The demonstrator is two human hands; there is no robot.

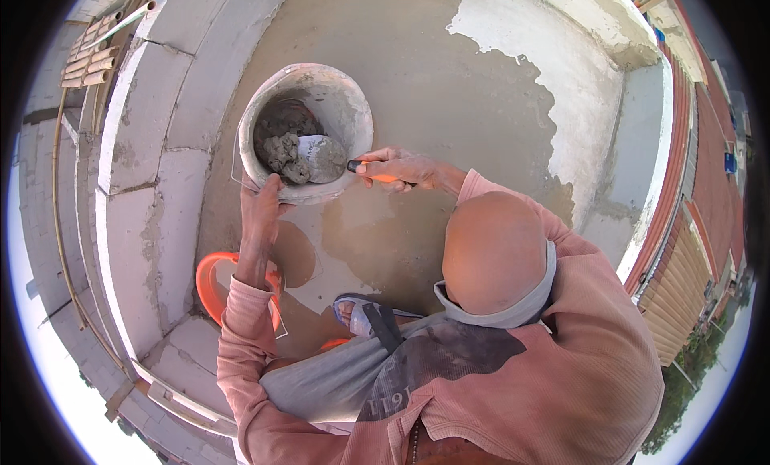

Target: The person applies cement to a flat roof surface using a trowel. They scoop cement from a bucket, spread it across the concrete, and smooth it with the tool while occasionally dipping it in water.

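Neither my left hand nor my right hand is in view. A person in a faded pink top (577,337) bends below the camera, seen from above and behind. That person's left hand (262,208) grips the near rim of a tilted, cement-stained white bucket (349,116) with wet grey mortar (281,152) inside. Their right hand (397,170) holds a trowel by its orange-and-black handle (380,176); the blade (325,156) is in the bucket, smeared with mortar.
An orange bucket (211,284) stands at the left beside a pale block wall (136,256). Wet grey patches cover the floor (409,80). Another low wall (638,136) bounds the right, with red corrugated sheeting (710,152) beyond. Bamboo poles (88,60) lie at upper left.
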